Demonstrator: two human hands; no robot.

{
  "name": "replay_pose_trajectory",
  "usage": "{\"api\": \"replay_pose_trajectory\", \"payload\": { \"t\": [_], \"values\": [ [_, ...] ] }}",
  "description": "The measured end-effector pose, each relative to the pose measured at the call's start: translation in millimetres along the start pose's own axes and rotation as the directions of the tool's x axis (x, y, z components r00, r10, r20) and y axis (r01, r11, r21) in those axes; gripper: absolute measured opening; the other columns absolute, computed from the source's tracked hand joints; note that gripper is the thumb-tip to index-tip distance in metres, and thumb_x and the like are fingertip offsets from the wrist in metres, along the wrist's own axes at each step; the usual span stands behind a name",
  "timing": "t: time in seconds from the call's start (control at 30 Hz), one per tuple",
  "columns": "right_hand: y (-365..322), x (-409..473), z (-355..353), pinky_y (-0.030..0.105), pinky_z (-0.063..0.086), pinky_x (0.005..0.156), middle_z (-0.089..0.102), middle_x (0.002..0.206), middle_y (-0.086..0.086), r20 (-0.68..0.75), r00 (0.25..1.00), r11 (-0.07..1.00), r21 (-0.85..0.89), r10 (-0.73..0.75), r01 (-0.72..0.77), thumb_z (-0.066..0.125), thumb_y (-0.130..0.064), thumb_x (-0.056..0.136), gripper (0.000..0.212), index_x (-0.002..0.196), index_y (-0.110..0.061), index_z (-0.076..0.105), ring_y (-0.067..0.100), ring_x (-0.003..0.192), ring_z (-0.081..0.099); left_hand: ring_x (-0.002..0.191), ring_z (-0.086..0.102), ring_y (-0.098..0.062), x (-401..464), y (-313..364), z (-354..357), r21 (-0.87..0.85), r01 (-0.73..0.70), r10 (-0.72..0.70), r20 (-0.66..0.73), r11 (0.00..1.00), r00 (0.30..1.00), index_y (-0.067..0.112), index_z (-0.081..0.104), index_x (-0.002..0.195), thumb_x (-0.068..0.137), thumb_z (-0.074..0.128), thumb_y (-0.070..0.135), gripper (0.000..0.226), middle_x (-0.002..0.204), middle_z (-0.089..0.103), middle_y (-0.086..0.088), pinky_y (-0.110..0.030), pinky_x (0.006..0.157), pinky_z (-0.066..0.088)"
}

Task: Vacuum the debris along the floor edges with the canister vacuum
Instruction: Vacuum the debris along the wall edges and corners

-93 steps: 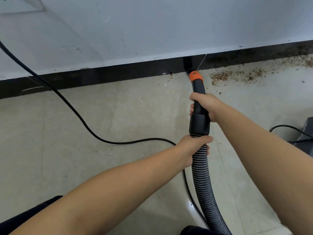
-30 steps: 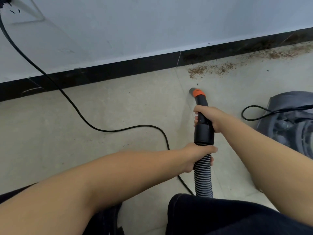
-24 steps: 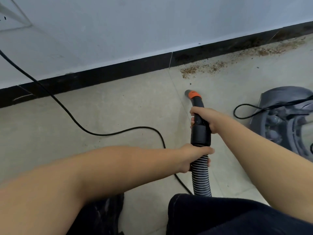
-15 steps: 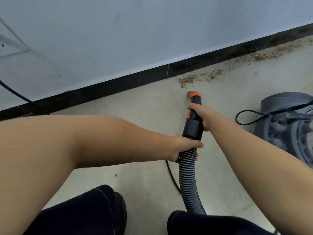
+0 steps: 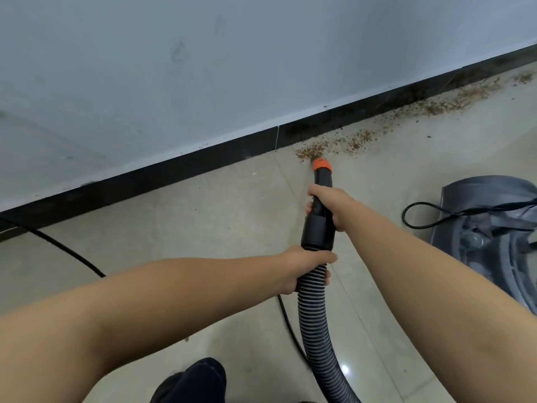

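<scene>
Brown debris (image 5: 357, 141) lies in a strip on the beige floor along the black baseboard (image 5: 203, 164), running up to the right. The orange-tipped black nozzle (image 5: 322, 165) touches the strip's near left end. My right hand (image 5: 331, 203) grips the black handle tube just behind the nozzle. My left hand (image 5: 302, 270) is closed around the ribbed grey hose (image 5: 316, 330) where it joins the tube. The grey canister vacuum (image 5: 491, 234) stands on the floor at the right.
A black power cord (image 5: 69, 255) runs across the floor from the left and passes under my left arm. Another cord loop (image 5: 421, 213) lies by the canister. My dark shoe (image 5: 191, 382) is at the bottom edge. A pale wall rises above the baseboard.
The nozzle has moved forward from the open floor to the near end of the debris strip. The view has shifted right, and the canister came into sight.
</scene>
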State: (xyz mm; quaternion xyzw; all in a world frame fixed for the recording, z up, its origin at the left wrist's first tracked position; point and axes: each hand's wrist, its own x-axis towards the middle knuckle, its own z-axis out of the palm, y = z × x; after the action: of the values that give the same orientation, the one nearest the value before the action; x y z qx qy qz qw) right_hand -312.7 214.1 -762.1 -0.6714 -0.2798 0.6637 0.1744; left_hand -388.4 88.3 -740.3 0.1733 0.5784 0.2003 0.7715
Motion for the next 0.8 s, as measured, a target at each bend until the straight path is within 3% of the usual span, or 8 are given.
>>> {"api": "replay_pose_trajectory", "payload": {
  "t": [0.2,0.37,0.53,0.8],
  "values": [
    [-8,12,-23,0.032,0.05,0.054,0.058,0.067,0.01,-0.091,0.996,0.999,0.045,-0.001,0.005,0.06,-0.011,0.087,0.023,0.105,-0.004,0.048,0.02,0.051,0.057,0.052,0.058,-0.012,16,14,8,0.019,0.003,-0.004,0.051,1.0,0.999,0.01,0.051,0.095,0.089,0.065,0.019,0.017,0.068,0.06,-0.004,-0.017,0.045,0.049],
    [-13,27,-58,0.027,0.05,0.049,0.056,0.067,0.01,-0.166,0.986,0.994,0.104,0.001,0.016,0.06,-0.011,0.087,0.021,0.103,-0.005,0.048,0.018,0.042,0.056,0.052,0.058,-0.011,39,26,28,0.032,0.019,-0.022,0.103,0.999,0.994,0.012,0.053,0.092,0.088,0.066,0.017,0.014,0.068,0.059,-0.004,-0.017,0.045,0.05],
    [-30,41,-81,0.033,0.053,0.06,0.054,0.064,0.008,-0.172,0.985,0.994,0.101,-0.01,0.027,0.059,-0.011,0.087,0.019,0.1,-0.007,0.047,0.017,0.042,0.055,0.05,0.055,-0.012,61,47,44,0.026,0.02,-0.023,0.125,0.999,0.992,0.011,0.051,0.09,0.089,0.065,0.016,0.014,0.068,0.057,-0.005,-0.016,0.042,0.047],
    [-38,44,-86,0.03,0.053,0.056,0.054,0.049,0.004,-0.128,0.992,0.994,0.105,0.011,0.002,0.058,-0.011,0.087,0.012,0.09,-0.009,0.047,0.016,0.039,0.054,0.055,0.054,-0.015,67,51,50,-0.027,0.023,-0.02,0.105,0.999,0.994,0.01,0.051,0.089,0.087,0.066,0.014,0.015,0.068,0.056,-0.006,-0.02,0.047,0.049]
  ]
}}
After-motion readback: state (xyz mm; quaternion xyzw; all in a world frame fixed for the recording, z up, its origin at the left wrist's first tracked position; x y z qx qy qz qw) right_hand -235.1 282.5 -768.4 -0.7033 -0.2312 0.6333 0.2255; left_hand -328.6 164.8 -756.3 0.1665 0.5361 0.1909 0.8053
